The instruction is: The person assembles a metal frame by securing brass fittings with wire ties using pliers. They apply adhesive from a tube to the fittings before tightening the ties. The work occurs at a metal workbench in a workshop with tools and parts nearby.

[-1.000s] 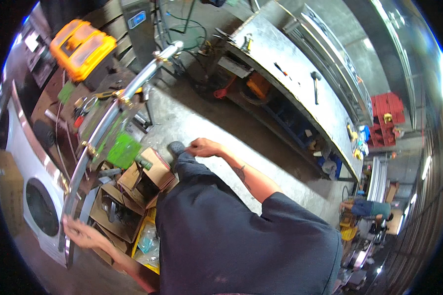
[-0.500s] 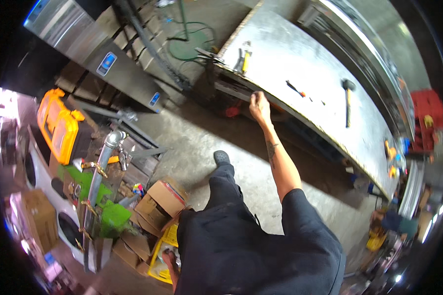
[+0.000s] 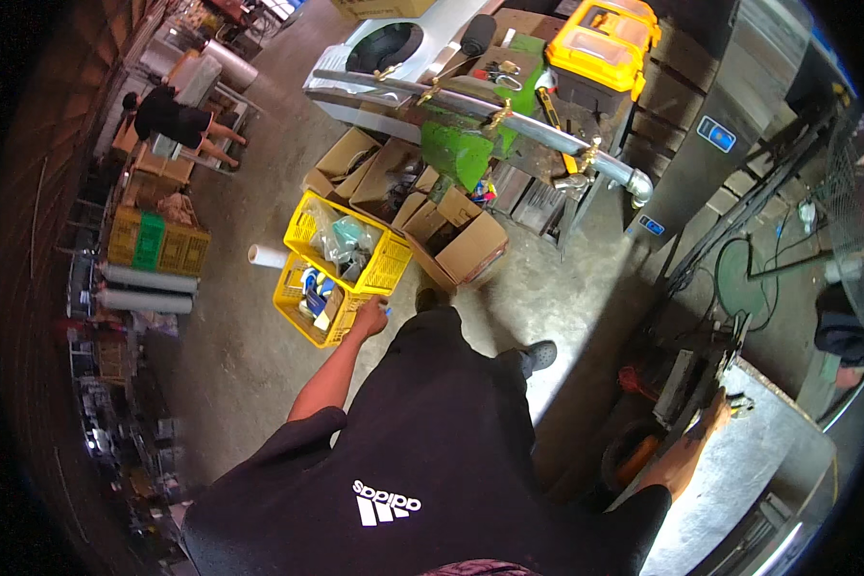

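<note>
Head view: the left hand (image 3: 370, 317) hangs above the near corner of a yellow crate (image 3: 309, 305) that stands on the concrete floor (image 3: 250, 365). A small blue object (image 3: 386, 309) shows at the fingertips; it is too small to tell which way it points or where its long axis runs. It sits at the outer end of the curled fingers, on the side away from the crate. The fingers look loosely closed around it, though I cannot tell how firm the grasp is.

The crate's long side runs up-right, touching a 2nd yellow crate (image 3: 350, 240) filled with clear bags. Open cardboard boxes (image 3: 456, 240) stand just beyond.

The right hand (image 3: 712, 413) reaches out to the edge of a grey metal table (image 3: 739, 480), resting on it; whether its fingers are clenched or released I cannot tell. A dark shoe (image 3: 540, 355) rests on the floor between both hands.
</note>
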The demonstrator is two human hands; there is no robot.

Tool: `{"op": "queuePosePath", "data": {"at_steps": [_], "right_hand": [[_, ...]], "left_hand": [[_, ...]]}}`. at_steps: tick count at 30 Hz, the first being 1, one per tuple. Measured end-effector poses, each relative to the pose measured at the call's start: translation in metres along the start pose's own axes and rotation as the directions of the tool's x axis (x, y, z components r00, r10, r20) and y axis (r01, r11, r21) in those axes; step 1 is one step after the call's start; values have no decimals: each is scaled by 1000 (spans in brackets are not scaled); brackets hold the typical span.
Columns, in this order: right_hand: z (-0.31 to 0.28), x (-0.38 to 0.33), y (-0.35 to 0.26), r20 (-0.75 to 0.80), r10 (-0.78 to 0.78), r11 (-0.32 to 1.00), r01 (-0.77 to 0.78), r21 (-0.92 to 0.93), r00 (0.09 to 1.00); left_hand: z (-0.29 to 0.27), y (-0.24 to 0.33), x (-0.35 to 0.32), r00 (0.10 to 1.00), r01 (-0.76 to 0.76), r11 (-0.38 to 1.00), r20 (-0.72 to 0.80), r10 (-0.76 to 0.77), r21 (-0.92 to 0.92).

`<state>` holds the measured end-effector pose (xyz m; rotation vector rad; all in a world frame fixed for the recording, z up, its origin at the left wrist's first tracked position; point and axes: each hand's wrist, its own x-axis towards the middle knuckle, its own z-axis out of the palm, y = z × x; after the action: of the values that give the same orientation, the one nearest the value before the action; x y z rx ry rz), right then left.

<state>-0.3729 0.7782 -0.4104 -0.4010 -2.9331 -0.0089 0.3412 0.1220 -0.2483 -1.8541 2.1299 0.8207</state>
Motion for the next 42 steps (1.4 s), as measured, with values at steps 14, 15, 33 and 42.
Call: {"op": "queuePosePath", "data": {"at_steps": [14, 15, 33, 42], "right_hand": [[-138, -261, -88, 407, 72, 383, -402, 831, 911], [-166, -289, -114, 523, 18, 370, -492, 788, 852], [-430, -647, -434, 356, -785, 89, -477, 874, 506], [-497, -628, -560, 311, -914, 284, -139, 949, 260]], "left_hand": [[28, -107, 48, 995, 4, 988, 98, 11, -154], [32, -95, 49, 988, 51, 962, 153, -10, -266], [-165, 57, -28, 534, -357, 339, 108, 838, -870], [-212, 84, 30, 630, -709, 341, -338, 699, -617]]}}
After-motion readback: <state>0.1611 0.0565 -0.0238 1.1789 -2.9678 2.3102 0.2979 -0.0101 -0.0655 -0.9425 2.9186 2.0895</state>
